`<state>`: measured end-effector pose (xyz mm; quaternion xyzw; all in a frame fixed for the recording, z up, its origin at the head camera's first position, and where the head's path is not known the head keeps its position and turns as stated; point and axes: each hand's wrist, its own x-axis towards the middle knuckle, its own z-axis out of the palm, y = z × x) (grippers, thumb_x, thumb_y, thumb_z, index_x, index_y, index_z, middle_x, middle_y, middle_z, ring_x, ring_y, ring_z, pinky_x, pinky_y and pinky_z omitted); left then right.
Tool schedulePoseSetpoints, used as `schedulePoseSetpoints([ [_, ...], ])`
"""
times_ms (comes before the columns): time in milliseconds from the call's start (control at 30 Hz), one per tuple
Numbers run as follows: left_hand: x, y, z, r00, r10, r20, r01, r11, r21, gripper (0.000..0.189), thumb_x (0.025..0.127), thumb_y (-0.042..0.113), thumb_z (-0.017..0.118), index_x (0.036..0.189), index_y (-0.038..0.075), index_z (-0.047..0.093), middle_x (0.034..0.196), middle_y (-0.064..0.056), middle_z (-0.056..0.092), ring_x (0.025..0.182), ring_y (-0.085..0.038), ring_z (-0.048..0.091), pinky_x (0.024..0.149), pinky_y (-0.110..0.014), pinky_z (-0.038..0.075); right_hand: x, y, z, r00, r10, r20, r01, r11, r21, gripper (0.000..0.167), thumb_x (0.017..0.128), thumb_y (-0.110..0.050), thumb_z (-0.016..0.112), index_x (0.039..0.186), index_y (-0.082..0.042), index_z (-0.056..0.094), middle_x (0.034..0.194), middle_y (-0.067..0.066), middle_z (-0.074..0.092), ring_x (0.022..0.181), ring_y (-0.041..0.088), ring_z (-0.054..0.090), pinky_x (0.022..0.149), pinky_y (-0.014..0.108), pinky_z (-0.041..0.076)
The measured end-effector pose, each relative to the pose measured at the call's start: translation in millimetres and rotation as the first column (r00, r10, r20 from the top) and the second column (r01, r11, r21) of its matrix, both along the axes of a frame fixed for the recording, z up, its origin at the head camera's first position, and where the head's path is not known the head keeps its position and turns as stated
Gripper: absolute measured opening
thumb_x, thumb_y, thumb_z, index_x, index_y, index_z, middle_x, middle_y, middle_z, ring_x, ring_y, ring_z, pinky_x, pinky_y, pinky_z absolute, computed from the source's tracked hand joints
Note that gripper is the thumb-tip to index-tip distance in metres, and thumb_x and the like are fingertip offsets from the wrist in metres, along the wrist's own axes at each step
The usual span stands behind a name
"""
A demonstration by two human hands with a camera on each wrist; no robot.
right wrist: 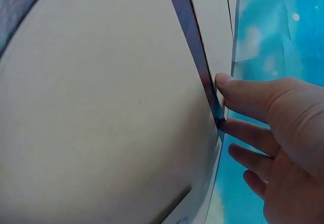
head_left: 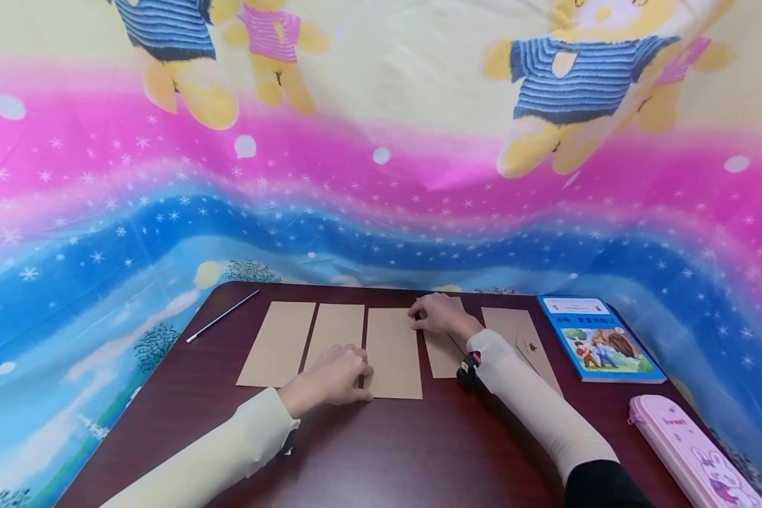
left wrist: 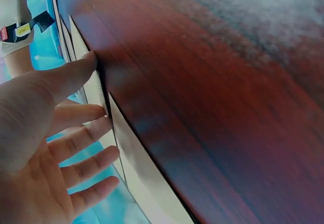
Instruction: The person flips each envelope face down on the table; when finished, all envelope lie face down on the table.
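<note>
Several flat kraft-brown envelopes lie in a row on the dark wooden table. My left hand (head_left: 333,375) is at the near left corner of the middle envelope (head_left: 395,360), and its thumb and fingertips touch the edges there. At that envelope's far right corner, my right hand (head_left: 443,314) touches the edge with thumb and forefinger apart, as the right wrist view shows. The right forearm passes over the fourth envelope (head_left: 441,360), hiding part of it. Diagonal flap lines and a small dark print show on the rightmost envelope (head_left: 511,321). Two plain envelopes, the leftmost (head_left: 276,346) and its neighbour (head_left: 339,328), lie to the left.
A thin silver stick (head_left: 224,316), perhaps a pen, lies at the table's far left. To the right are a blue picture-covered book (head_left: 603,342) and a pink pencil case (head_left: 692,448) with a rabbit on it. A patterned curtain (head_left: 381,204) hangs behind the table.
</note>
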<state>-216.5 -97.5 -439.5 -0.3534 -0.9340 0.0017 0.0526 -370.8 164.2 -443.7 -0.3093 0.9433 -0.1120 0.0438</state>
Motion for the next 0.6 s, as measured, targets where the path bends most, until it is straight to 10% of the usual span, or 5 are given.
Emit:
schedulePoseSetpoints([
  [200,-1.6,2.0,1.1,1.000,0.009,0.026,-0.009,1.000,0.019,0.032,0.083,0.052,0.081,0.082,0.022,0.072,0.091,0.006,0.064,0.081,-0.015,0.058,0.065,-0.031,0.044,-2.9,8,2.0,0.996,0.010,0.091,-0.009,1.000,-0.019,0.038,0.100,-0.030,0.069,0.134,-0.014,0.070,0.152,0.014,0.057,0.145,0.034,0.049,0.118,0.055,0.039],
  [400,-6.2,11.6,8.6,0.999,0.017,0.045,-0.024,0.987,0.157,0.050,0.086,0.050,0.079,0.120,0.013,0.077,0.110,-0.001,0.069,0.098,-0.021,0.063,0.084,-0.038,0.054,-13.7,35,13.4,0.986,-0.048,0.161,0.069,0.990,-0.126,0.040,0.102,-0.025,0.065,0.138,-0.009,0.065,0.148,0.016,0.059,0.098,0.032,0.069,0.093,0.047,0.056],
  [600,-14.2,51.4,18.8,0.991,0.044,0.123,-0.067,0.980,0.189,0.052,0.089,0.050,0.075,0.128,0.016,0.074,0.125,-0.002,0.072,0.119,-0.024,0.063,0.101,-0.043,0.052,-27.0,68,24.7,0.969,-0.169,0.183,0.191,0.975,-0.112,0.048,0.096,-0.021,0.073,0.140,-0.005,0.062,0.148,0.019,0.058,0.125,0.042,0.061,0.105,0.054,0.051],
])
